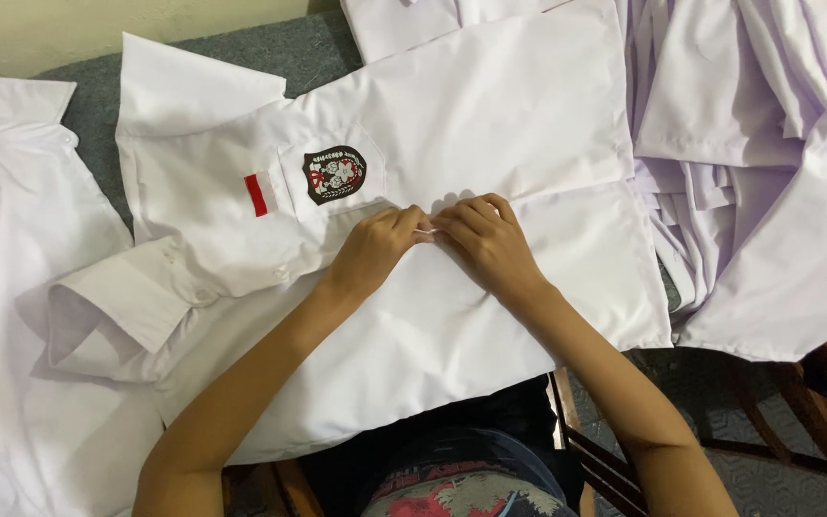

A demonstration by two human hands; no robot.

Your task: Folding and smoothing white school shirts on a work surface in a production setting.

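Observation:
A white short-sleeved shirt lies spread on the grey surface, collar to the left. Its chest pocket carries a dark embroidered badge and a small red-and-white flag patch. My left hand and my right hand meet at the shirt's front placket near the middle. Both pinch the fabric edge there, fingertips almost touching, with a small white piece between them, perhaps a button. I cannot tell what it is.
A heap of white shirts lies at the right. More white shirts lie at the left, and another one at the top. Wooden chair parts show below right. The grey surface shows at upper left.

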